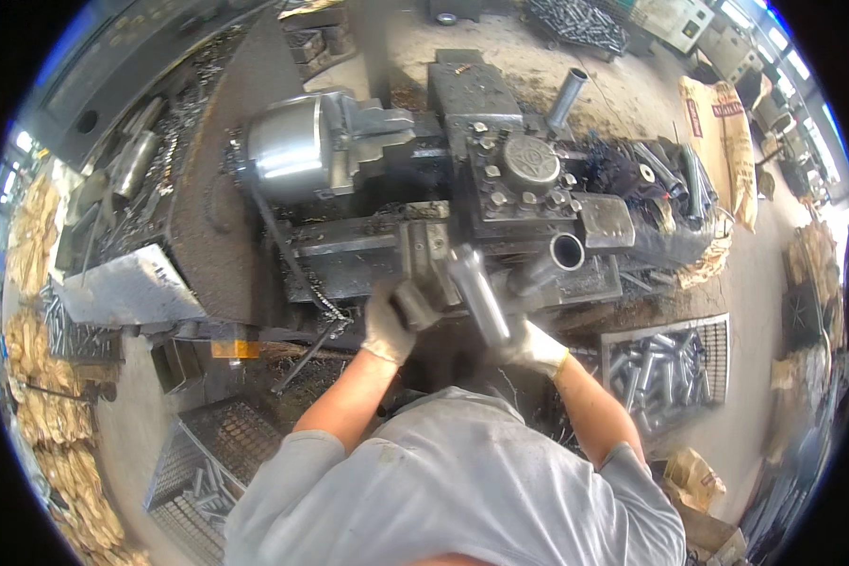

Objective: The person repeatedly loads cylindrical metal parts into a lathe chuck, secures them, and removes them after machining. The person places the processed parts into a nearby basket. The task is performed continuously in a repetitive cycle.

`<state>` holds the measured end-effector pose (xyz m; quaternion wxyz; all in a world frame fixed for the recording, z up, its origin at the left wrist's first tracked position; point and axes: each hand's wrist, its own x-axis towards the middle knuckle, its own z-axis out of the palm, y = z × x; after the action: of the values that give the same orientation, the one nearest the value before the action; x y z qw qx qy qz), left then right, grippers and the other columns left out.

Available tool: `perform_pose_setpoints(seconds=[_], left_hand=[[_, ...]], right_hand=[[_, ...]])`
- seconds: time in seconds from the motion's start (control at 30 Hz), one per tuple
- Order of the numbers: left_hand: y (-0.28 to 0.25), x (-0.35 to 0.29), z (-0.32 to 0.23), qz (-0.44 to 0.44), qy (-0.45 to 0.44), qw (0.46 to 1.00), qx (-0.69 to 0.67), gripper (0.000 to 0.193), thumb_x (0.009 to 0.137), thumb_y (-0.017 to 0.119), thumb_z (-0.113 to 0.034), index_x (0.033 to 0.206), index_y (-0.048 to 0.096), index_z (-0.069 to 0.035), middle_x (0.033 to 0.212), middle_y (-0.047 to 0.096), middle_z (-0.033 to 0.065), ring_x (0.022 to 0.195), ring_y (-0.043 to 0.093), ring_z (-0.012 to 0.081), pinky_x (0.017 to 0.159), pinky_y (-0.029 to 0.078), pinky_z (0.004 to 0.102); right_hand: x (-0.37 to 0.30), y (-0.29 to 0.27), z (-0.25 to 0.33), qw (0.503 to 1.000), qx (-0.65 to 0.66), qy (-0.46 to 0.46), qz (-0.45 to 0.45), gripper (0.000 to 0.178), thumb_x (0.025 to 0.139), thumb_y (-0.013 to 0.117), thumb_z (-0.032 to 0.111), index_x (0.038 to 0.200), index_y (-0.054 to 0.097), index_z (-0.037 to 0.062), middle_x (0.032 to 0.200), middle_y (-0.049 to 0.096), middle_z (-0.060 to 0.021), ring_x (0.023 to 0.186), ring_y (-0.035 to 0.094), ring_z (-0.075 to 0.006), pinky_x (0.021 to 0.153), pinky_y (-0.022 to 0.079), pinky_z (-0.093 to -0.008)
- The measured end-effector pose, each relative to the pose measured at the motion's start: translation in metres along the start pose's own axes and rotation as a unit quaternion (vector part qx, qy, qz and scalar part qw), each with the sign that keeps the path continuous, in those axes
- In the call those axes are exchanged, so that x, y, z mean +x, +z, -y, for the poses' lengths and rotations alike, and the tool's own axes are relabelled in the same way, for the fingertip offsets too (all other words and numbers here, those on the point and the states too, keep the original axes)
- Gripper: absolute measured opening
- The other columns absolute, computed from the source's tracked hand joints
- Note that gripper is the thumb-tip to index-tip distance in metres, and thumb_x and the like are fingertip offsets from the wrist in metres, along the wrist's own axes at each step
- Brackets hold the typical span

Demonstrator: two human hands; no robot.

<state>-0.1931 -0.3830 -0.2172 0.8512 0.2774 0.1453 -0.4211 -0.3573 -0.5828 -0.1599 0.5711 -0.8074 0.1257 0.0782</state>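
Note:
My right hand, in a pale work glove, is closed at the lower end of a shiny metal tube. The tube slants up and left in front of the lathe's carriage. My left hand, also gloved, is beside a dark rounded metal piece at the carriage front; motion blur hides its fingers. Ahead stands the lathe, its large chuck at left with stepped jaws. Right of the chuck sits a tool post with a round cap and several bolts. An open-ended tube juts out below it.
Another tube stands upright behind the tool post. A wire basket of metal tubes is at my right, another basket at lower left. Sacks and a dark rag lie right of the lathe. Metal chips litter the machine.

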Motion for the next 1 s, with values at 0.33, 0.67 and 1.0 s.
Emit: perform_pose_setpoints(seconds=[0.33,0.67,1.0], left_hand=[[0.002,-0.059,-0.04,-0.015,0.018,0.985,0.173,0.051,0.11,0.055,-0.054,0.136,0.063,-0.011,0.106,0.075,0.0137,0.087,0.076,0.0298,0.076,0.066,0.0498],[0.027,-0.067,-0.015,0.043,-0.049,0.968,0.242,0.064,0.11,0.055,-0.058,0.152,0.053,-0.01,0.113,0.075,0.0131,0.094,0.077,0.0301,0.083,0.066,0.048],[0.0,-0.033,-0.061,-0.008,0.008,0.987,0.159,0.037,0.107,0.055,-0.037,0.116,0.069,-0.004,0.092,0.073,0.0116,0.078,0.073,0.0228,0.074,0.063,0.037]], right_hand=[[-0.169,-0.113,-0.073,0.885,-0.098,0.27,-0.366,0.05,0.082,0.083,0.016,0.128,0.068,0.0027,0.097,0.08,-0.0136,0.083,0.079,-0.0246,0.079,0.066,-0.0385],[0.008,-0.066,0.037,0.937,-0.198,-0.013,-0.286,0.048,0.082,0.086,0.03,0.123,0.074,0.0083,0.098,0.079,-0.0204,0.09,0.08,-0.0351,0.082,0.063,-0.0417],[0.09,0.052,0.03,0.902,-0.409,0.039,-0.135,0.057,0.09,0.075,0.038,0.135,0.056,0.0087,0.118,0.073,-0.0273,0.104,0.074,-0.0468,0.087,0.061,-0.0515]])
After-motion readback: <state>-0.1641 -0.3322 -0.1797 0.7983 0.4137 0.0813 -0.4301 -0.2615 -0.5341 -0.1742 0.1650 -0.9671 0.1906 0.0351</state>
